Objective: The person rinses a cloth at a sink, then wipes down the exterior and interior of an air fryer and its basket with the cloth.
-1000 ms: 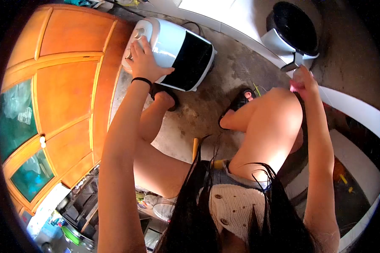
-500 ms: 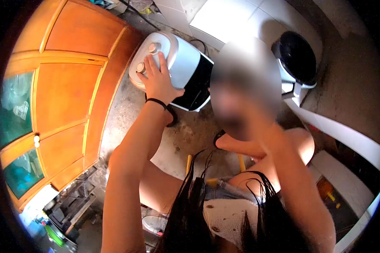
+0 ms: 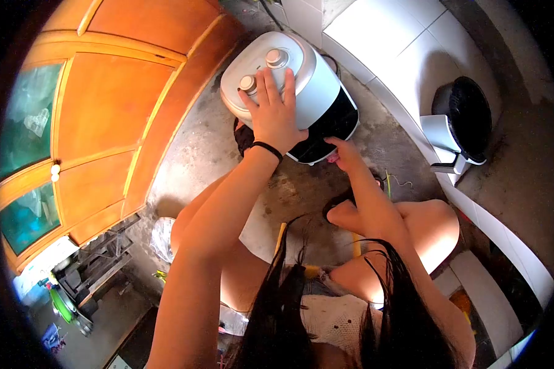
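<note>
An air fryer [image 3: 317,80], pale and rounded with two knobs on top, stands tilted on the floor, its black front [image 3: 333,123] turned towards me. My left hand [image 3: 274,117] lies on its top with the fingers spread just below the knobs, steadying contact along the edge. At the lower front corner is my right hand [image 3: 348,155], its thumb against the black part and its other fingers curled. A small pinkish bit shows under those fingers, too small to name. The air fryer's basket [image 3: 471,117], black inside with a pale front and handle, sits apart on the tiled ledge.
Wooden cabinets [image 3: 114,117] with glass panes line the left side. A white tiled ledge [image 3: 388,37] runs along the right. My bent legs [image 3: 425,224] flank the concrete floor [image 3: 191,147]. Clutter, including a green item [image 3: 61,304], lies at lower left.
The view has shifted, so the air fryer appears further right. My right hand has come down from the blurred area near my face to the fryer's front corner. My left hand stays on top.
</note>
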{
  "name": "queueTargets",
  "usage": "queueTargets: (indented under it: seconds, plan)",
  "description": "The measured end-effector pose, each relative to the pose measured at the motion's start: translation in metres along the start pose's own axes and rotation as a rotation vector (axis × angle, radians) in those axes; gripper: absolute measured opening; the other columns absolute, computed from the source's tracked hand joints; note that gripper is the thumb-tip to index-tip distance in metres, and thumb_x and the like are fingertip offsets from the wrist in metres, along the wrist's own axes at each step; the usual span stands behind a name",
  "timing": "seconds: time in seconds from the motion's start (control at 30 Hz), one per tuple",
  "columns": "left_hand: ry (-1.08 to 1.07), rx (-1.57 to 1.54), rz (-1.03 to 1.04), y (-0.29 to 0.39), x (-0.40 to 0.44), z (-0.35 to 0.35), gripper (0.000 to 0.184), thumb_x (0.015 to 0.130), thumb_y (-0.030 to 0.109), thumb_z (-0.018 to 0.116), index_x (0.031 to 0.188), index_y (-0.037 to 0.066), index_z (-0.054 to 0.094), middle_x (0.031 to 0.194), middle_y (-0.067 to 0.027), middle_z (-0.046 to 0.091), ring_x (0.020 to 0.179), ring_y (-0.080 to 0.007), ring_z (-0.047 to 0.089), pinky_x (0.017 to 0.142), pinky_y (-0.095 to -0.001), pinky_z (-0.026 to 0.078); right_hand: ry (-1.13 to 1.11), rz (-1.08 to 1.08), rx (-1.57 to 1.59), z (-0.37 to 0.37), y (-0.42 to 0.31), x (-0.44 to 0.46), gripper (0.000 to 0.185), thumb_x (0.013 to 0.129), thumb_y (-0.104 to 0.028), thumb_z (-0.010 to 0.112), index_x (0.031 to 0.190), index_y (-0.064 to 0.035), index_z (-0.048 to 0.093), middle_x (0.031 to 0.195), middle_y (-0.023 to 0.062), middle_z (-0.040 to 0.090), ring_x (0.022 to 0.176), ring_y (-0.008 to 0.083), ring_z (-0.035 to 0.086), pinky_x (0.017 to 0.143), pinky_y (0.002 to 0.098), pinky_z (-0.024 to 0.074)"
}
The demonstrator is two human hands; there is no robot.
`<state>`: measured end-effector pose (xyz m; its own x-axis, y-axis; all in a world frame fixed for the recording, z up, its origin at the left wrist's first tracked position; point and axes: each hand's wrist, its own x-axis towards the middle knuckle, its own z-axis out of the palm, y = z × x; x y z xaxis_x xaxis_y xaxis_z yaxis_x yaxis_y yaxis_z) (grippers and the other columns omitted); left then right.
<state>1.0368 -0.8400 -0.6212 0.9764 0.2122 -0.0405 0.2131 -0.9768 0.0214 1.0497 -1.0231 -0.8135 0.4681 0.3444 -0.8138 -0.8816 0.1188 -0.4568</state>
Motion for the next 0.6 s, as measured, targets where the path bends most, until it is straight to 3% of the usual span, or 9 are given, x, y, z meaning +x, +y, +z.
queueTargets:
  seconds: [0.03,0.13,0.2,0.33,0.4,0.43,0.6]
  plan:
    - [0.017,-0.014,0.003,-0.002,0.001,0.0,0.117,0.051,0.038,0.081,0.145,0.01,0.017,0.143,-0.0297,0.018,0.135,-0.0438,0.018,0.097,-0.0694,0.017,-0.031,0.001,-0.015,0.002,-0.004,-0.004,0.03,0.072,-0.01,0.073,0.095,0.0008,0.058,0.071,0.0145,0.06,0.045,0.0254,0.055,0.038,0.0355,0.0443]
    - [0.034,-0.014,-0.015,-0.014,0.006,0.001,0.115,0.052,0.038,0.08,0.144,0.01,0.018,0.143,-0.0294,0.019,0.134,-0.0439,0.02,0.099,-0.0677,0.017,-0.147,-0.024,0.016,0.005,-0.008,0.002,0.043,0.072,-0.008,0.07,0.107,0.0044,0.048,0.072,0.0152,0.061,0.04,0.0228,0.054,0.034,0.0357,0.0459]
    - [0.052,-0.026,-0.047,-0.024,0.011,0.005,0.113,0.053,0.037,0.079,0.144,0.01,0.018,0.142,-0.0289,0.022,0.133,-0.0438,0.022,0.102,-0.0644,0.018,-0.167,-0.052,0.005,0.011,-0.015,0.001,0.042,0.072,-0.007,0.069,0.106,0.0029,0.048,0.071,0.0148,0.059,0.04,0.0227,0.053,0.033,0.0355,0.0449]
    - [0.062,-0.076,-0.075,-0.047,0.02,0.009,0.107,0.054,0.036,0.078,0.142,0.009,0.022,0.141,-0.0263,0.026,0.132,-0.0434,0.024,0.104,-0.0598,0.021,-0.142,-0.119,0.016,0.037,-0.026,-0.017,0.036,0.073,-0.006,0.066,0.103,-0.0026,0.046,0.07,0.0107,0.058,0.04,0.0208,0.051,0.034,0.0299,0.0397]
    - [0.043,-0.121,-0.065,-0.057,0.025,0.006,0.105,0.054,0.035,0.078,0.14,0.008,0.025,0.14,-0.025,0.027,0.131,-0.0429,0.026,0.104,-0.0588,0.022,-0.109,-0.119,-0.017,0.046,-0.029,-0.022,0.045,0.072,-0.007,0.066,0.11,-0.003,0.042,0.074,0.0125,0.058,0.041,0.0221,0.052,0.033,0.0308,0.0404]
    - [0.065,-0.124,-0.068,-0.06,0.026,0.003,0.099,0.056,0.034,0.077,0.138,0.007,0.029,0.136,-0.0214,0.036,0.129,-0.0384,0.032,0.104,-0.0578,0.023,-0.108,-0.119,-0.011,0.051,-0.031,-0.025,0.048,0.071,-0.007,0.066,0.111,-0.0027,0.041,0.073,0.014,0.058,0.041,0.0233,0.053,0.032,0.0316,0.0412]
    - [0.237,-0.195,-0.101,-0.076,0.025,-0.007,0.089,0.059,0.043,0.076,0.132,0.007,0.04,0.121,-0.0158,0.053,0.124,-0.0309,0.043,0.104,-0.0572,0.024,-0.033,-0.183,-0.063,0.063,-0.034,-0.047,0.05,0.07,-0.007,0.065,0.112,-0.0037,0.038,0.071,0.0152,0.056,0.039,0.0247,0.053,0.03,0.0332,0.0407]
